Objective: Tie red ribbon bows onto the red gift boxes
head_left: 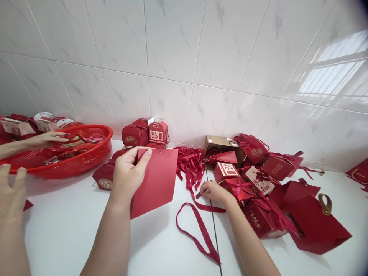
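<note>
My left hand (pixel 128 174) pinches the upper left edge of a flat-sided red gift box (pixel 156 180), thumb across its face; whether it is folded or flat I cannot tell. My right hand (pixel 214 191) is closed low over the table, its fingertips pinching a dark red ribbon (pixel 205 207). A long loop of that red ribbon lies on the white tabletop in front of it. Just behind my right hand rests a heap of tangled red ribbons (pixel 191 163).
Red gift boxes (pixel 263 216) crowd the right side, around an open brown carton (pixel 220 142). More red boxes (pixel 135 132) stand by the tiled wall. At left, another person's hands (pixel 43 140) are at a red plastic basket (pixel 99 147) holding small wrapped packets.
</note>
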Available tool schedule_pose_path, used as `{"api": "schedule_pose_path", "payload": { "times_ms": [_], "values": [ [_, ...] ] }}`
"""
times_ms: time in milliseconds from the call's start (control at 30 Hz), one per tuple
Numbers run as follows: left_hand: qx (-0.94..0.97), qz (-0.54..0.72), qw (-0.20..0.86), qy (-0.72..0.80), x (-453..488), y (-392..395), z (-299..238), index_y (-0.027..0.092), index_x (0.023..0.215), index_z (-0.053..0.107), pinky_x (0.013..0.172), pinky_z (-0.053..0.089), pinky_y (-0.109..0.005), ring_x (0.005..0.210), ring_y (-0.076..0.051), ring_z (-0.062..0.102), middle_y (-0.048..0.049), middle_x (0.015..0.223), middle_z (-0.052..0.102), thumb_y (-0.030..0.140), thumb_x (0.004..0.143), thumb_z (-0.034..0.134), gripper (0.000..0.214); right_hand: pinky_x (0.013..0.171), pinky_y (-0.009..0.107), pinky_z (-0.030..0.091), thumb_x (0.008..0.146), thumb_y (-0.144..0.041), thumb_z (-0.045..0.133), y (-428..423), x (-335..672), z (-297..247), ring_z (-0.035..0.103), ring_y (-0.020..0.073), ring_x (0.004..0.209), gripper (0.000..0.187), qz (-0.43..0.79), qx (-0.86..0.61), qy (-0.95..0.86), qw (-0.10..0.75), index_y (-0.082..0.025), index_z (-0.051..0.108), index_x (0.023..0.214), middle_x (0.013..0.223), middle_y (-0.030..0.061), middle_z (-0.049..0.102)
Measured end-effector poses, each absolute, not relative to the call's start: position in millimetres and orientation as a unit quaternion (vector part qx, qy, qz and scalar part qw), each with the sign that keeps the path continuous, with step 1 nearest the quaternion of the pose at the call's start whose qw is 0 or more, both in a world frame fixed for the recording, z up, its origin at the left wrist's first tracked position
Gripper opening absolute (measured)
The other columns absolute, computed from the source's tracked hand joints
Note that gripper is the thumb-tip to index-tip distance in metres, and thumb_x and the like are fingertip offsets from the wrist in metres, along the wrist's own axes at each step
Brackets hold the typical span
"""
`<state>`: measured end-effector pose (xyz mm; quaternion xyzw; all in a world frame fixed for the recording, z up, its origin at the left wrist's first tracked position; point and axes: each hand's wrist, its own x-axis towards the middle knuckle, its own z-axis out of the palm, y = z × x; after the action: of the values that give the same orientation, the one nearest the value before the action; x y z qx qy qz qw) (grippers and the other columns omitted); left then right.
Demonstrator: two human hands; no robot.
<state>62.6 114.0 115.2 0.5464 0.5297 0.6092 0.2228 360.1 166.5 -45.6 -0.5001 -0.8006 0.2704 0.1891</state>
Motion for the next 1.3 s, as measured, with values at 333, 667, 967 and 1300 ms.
{"api": "schedule_pose_path", "payload": {
  "times_ms": [333, 667, 967, 1300],
  "values": [
    [0.541, 0.619, 0.217, 0.527, 63.5, 113.9, 114.4, 0.022, 0.089, 0.07, 0.06, 0.051, -0.022, 0.075, -0.018, 0.065, -0.0009, 0.083, 0.072, 0.038, 0.079, 0.064, 0.02, 0.079, 0.031, 0.048, 0.079, -0.019, 0.065, 169.2, 348.0, -57.6, 0.063, 0.0196, 0.077, 0.01, 0.268, -0.515, -0.767, 0.272, -0.02, 0.072, 0.073, 0.079, 0.0033, 0.07],
    [0.574, 0.587, 0.225, 0.526, 65.6, 105.9, 124.6, 0.021, 0.089, 0.07, 0.06, 0.05, -0.022, 0.075, -0.018, 0.065, -0.0013, 0.081, 0.071, 0.035, 0.081, 0.06, 0.019, 0.076, 0.032, 0.054, 0.088, -0.036, 0.056, 143.8, 331.2, -1.9, 0.066, 0.0174, 0.08, 0.038, 0.313, -0.451, -0.696, 0.463, -0.019, 0.062, 0.121, 0.092, 0.0057, 0.068],
    [0.595, 0.575, 0.25, 0.504, 72.1, 101.5, 123.8, 0.019, 0.096, 0.07, 0.055, 0.049, -0.021, 0.069, -0.017, 0.066, -0.0018, 0.078, 0.072, 0.037, 0.085, 0.059, 0.024, 0.062, 0.03, 0.057, 0.076, -0.035, 0.073, 76.2, 318.0, 72.1, 0.063, 0.0142, 0.062, 0.026, 0.398, -0.408, -0.578, 0.584, -0.023, 0.075, 0.099, 0.082, 0.0045, 0.072],
    [0.794, 0.504, 0.15, 0.306, 71.1, 81.9, 126.0, 0.021, 0.093, 0.07, 0.069, 0.055, -0.023, 0.078, -0.017, 0.071, -0.0018, 0.086, 0.076, 0.021, 0.088, 0.057, 0.015, 0.053, 0.021, 0.053, 0.082, -0.019, 0.072, 29.4, 310.7, 97.1, 0.067, 0.0138, 0.067, 0.01, 0.369, -0.314, -0.578, 0.656, -0.027, 0.074, 0.089, 0.08, 0.0024, 0.072]
  ]
}}
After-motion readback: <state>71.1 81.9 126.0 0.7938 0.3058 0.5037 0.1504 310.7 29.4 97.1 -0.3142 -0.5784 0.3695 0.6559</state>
